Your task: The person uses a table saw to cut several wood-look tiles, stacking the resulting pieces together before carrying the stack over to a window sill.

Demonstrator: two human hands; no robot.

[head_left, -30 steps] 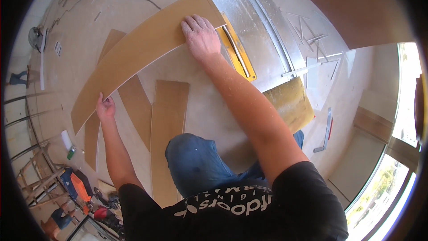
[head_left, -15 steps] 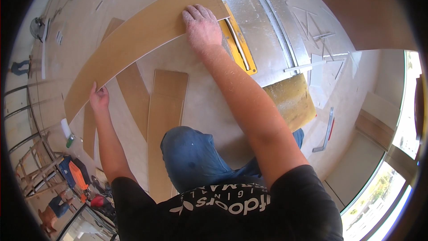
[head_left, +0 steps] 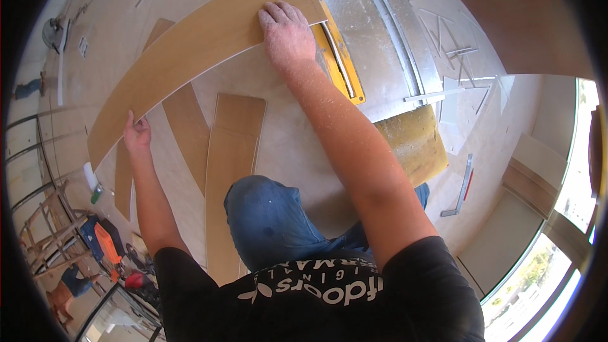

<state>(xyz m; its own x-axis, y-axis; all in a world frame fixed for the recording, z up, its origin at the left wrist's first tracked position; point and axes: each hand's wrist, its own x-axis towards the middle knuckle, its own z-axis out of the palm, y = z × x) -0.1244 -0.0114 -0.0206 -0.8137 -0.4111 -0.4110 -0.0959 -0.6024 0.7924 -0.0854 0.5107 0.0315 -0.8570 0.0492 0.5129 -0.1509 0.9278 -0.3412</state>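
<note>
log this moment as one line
left hand: holds plank edge | right hand: on plank top | plank: end at yellow strip

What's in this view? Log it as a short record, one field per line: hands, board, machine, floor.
Left hand: gripping the board's near edge, toward its left end
Right hand: dusty, laid on top near its right end
Board: long, wood-coloured, right end over the machine
Machine: metal top, yellow plate with a slot
Floor: loose boards; L-shaped metal square at right
</note>
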